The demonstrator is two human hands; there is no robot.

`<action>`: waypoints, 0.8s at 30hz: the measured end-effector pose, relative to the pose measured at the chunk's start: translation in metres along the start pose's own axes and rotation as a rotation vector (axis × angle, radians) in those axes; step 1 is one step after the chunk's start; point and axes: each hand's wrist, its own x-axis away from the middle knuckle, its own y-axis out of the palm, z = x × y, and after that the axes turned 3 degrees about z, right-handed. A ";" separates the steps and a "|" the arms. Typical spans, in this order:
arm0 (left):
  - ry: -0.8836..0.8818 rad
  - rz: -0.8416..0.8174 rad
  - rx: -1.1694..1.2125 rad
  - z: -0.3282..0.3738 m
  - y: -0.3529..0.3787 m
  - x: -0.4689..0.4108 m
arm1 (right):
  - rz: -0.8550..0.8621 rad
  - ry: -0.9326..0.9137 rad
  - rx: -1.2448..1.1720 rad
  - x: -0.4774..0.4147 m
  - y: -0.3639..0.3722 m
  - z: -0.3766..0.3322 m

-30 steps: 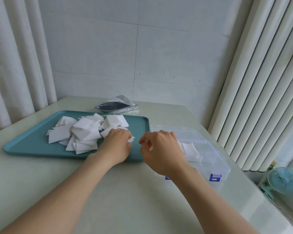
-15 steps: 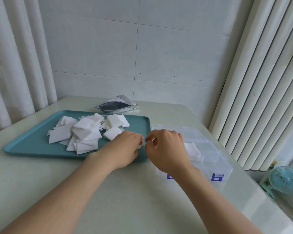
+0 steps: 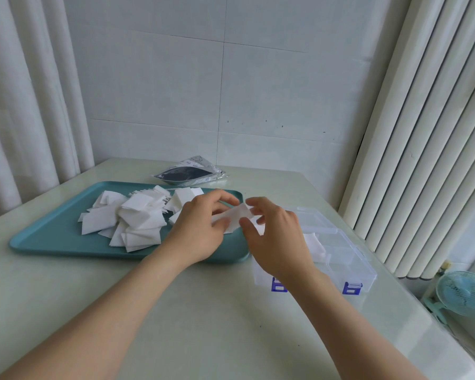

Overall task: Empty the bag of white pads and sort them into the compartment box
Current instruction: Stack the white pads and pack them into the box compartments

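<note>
Over the tray's [image 3: 52, 246] right end, we hold one white pad [image 3: 234, 217] between us: our left hand [image 3: 200, 231] pinches its left edge, our right hand [image 3: 279, 239] its right. The heap [image 3: 137, 215] lies to the left, the compartment box [image 3: 343, 259] to the right.

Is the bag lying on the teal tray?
No, the bag lies on the table just beyond the far edge of the tray, not on it.
</note>
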 end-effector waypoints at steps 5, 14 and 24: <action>-0.126 -0.155 0.381 0.010 0.000 0.005 | 0.085 -0.012 -0.111 -0.004 -0.005 0.002; -0.288 -0.202 0.404 0.000 0.004 0.001 | 0.103 0.077 -0.241 -0.008 -0.010 0.004; -0.303 -0.224 0.510 0.003 0.009 0.002 | 0.119 0.066 -0.274 -0.006 -0.012 0.004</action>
